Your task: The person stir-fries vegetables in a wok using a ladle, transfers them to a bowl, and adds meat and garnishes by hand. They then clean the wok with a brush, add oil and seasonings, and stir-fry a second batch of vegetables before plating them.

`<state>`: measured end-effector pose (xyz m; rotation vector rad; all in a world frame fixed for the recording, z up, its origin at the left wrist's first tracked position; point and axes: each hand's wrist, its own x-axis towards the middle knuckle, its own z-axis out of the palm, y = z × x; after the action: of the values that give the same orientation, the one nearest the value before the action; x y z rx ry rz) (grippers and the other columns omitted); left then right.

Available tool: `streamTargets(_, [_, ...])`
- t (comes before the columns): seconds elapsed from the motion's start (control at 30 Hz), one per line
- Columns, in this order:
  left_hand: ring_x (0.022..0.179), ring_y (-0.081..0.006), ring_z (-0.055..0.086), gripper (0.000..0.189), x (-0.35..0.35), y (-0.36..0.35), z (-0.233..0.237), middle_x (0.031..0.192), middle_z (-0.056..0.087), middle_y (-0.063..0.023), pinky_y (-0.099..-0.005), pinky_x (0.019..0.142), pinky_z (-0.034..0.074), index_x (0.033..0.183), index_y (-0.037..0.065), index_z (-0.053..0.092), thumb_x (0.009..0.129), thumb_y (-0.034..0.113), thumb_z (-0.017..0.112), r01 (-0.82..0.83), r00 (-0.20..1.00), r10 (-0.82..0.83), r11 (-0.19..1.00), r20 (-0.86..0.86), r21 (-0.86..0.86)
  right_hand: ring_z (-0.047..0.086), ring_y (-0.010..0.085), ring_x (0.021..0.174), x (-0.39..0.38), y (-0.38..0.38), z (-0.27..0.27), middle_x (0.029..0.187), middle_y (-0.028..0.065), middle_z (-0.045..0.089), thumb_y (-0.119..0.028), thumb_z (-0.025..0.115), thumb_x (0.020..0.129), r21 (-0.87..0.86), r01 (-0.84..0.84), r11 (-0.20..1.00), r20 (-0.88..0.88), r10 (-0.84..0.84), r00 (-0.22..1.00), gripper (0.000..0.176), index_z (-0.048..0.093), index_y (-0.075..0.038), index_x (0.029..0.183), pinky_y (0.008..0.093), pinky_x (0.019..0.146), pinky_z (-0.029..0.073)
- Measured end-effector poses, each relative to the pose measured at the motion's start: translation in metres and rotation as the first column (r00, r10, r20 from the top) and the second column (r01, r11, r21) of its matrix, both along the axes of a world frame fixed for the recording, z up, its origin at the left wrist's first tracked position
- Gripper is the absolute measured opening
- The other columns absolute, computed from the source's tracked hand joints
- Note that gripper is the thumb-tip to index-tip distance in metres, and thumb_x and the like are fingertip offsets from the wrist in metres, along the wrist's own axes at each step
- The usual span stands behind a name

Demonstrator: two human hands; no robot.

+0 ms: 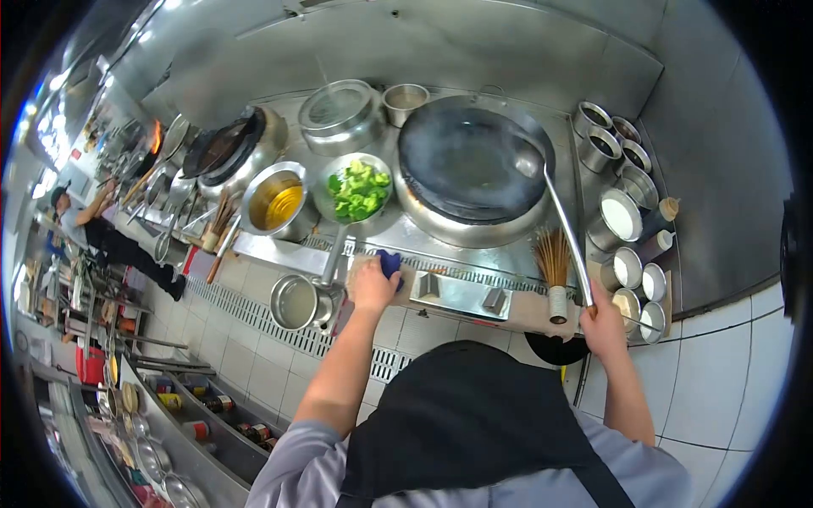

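My right hand [603, 326] is closed round the handle end of a long metal ladle [566, 224], whose bowl rests inside a dark, steaming wok [474, 161]. My left hand [373, 284] lies at the front edge of the stove beside a dark blue cloth [389, 263]; its fingers are partly hidden, and whether it grips the cloth is unclear. Just behind that hand, a strainer holding green broccoli [359, 190] sits with its handle pointing toward me. A bamboo brush [555, 267] stands between the wok and my right hand.
A pot of yellow oil [284, 206] and a lidded pot [340, 114] stand left of the wok. Metal seasoning containers [621, 216] line the right side. A pot of cloudy liquid [295, 303] hangs at the front. Another person [102, 233] stands far left near a flame.
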<state>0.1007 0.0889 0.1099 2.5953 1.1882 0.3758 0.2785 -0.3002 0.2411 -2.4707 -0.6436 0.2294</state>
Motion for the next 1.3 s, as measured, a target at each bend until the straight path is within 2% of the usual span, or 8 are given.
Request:
streamTargets(0.33, [0.083, -0.0339, 0.064, 0.039, 0.032, 0.017, -0.010, 0.090, 0.066, -0.0163, -0.0412, 0.075, 0.051, 0.102, 0.002, 0.062, 0.077, 0.030, 0.070, -0.012, 0.977, -0.024, 0.986, -0.213, -0.166, 0.061, 0.0383, 0.077, -0.009, 0.007, -0.077, 0.084, 0.0212, 0.062, -0.012, 0.055, 0.079, -0.076, 0.094, 0.993, -0.164, -0.105, 0.981, 0.053, 0.042, -0.007, 0.129, 0.0462, 0.069, 0.048])
streamTargets(0.43, [0.078, -0.0197, 0.066, 0.036, 0.030, 0.046, -0.018, 0.090, 0.067, -0.0091, -0.0349, 0.073, 0.052, 0.106, -0.003, 0.059, 0.085, 0.026, 0.065, 0.229, 0.811, 0.464, 0.311, 0.357, -0.923, 0.061, 0.0403, 0.078, -0.021, 0.015, -0.087, 0.085, 0.0216, 0.062, -0.012, 0.054, 0.079, -0.111, 0.043, 0.993, -0.116, -0.056, 0.992, 0.053, 0.040, -0.008, 0.130, 0.0479, 0.070, 0.048])
streamTargets(0.53, [0.096, -0.0231, 0.063, 0.038, 0.037, 0.044, 0.029, 0.107, 0.064, -0.0119, -0.0363, 0.090, 0.048, 0.112, -0.003, 0.055, 0.088, 0.027, 0.059, 0.534, 0.634, 0.697, -0.080, 0.336, -0.841, 0.060, 0.0417, 0.079, -0.029, 0.018, -0.083, 0.088, 0.0229, 0.062, -0.012, 0.054, 0.080, -0.105, 0.072, 0.992, -0.143, -0.086, 0.986, 0.052, 0.041, -0.009, 0.130, 0.0486, 0.070, 0.048])
streamTargets(0.67, [0.115, -0.0296, 0.052, 0.055, 0.049, 0.036, 0.048, 0.126, 0.054, -0.0165, -0.0439, 0.103, 0.037, 0.121, 0.002, 0.051, 0.083, 0.041, 0.058, 0.819, 0.468, 0.763, -0.185, 0.445, -0.543, 0.055, 0.0300, 0.056, -0.035, 0.018, -0.093, 0.064, 0.0152, 0.053, -0.006, 0.052, 0.081, 0.025, 0.064, 0.998, -0.045, -0.063, 0.997, 0.043, 0.046, -0.005, 0.123, 0.0387, 0.055, 0.044])
streamTargets(0.87, [0.106, -0.0318, 0.055, 0.050, 0.072, -0.009, 0.028, 0.096, 0.057, -0.0116, -0.0472, 0.093, 0.043, 0.110, 0.006, 0.053, 0.087, 0.050, 0.053, 0.747, 0.664, 0.656, -0.591, 0.358, -0.304, 0.055, 0.0341, 0.061, -0.051, 0.039, -0.055, 0.069, 0.0172, 0.056, -0.010, 0.055, 0.083, -0.038, 0.150, 0.988, -0.105, -0.153, 0.983, 0.039, 0.049, -0.005, 0.120, 0.0402, 0.059, 0.045])
streamTargets(0.97, [0.071, -0.0186, 0.051, 0.049, 0.076, -0.019, 0.008, 0.089, 0.055, -0.0087, -0.0354, 0.072, 0.048, 0.102, 0.005, 0.051, 0.092, 0.052, 0.045, 0.733, 0.660, 0.735, -0.586, 0.154, -0.346, 0.050, 0.0189, 0.054, -0.067, 0.044, -0.045, 0.063, 0.0108, 0.051, -0.007, 0.056, 0.083, 0.036, 0.222, 0.974, -0.100, -0.218, 0.971, 0.042, 0.047, 0.001, 0.123, 0.0324, 0.052, 0.041])
streamTargets(1.1, [0.124, -0.0363, 0.043, 0.062, 0.076, -0.001, 0.039, 0.130, 0.049, -0.0208, -0.0503, 0.102, 0.035, 0.118, 0.005, 0.050, 0.093, 0.058, 0.029, 0.779, 0.624, 0.696, -0.588, 0.354, -0.216, 0.049, 0.0177, 0.053, -0.081, 0.048, -0.033, 0.063, 0.0106, 0.051, -0.007, 0.056, 0.083, 0.075, 0.253, 0.965, -0.068, -0.248, 0.966, 0.043, 0.047, 0.001, 0.124, 0.0313, 0.051, 0.041])
streamTargets(1.3, [0.124, -0.0383, 0.043, 0.065, 0.043, -0.019, 0.025, 0.132, 0.047, -0.0196, -0.0504, 0.106, 0.030, 0.128, 0.005, 0.046, 0.093, 0.058, 0.029, 0.597, 0.797, 0.581, -0.716, 0.166, -0.362, 0.046, 0.0146, 0.055, -0.100, 0.058, -0.020, 0.066, 0.0090, 0.050, -0.007, 0.056, 0.084, 0.136, 0.344, 0.929, -0.086, -0.335, 0.938, 0.040, 0.048, 0.003, 0.122, 0.0297, 0.051, 0.040])
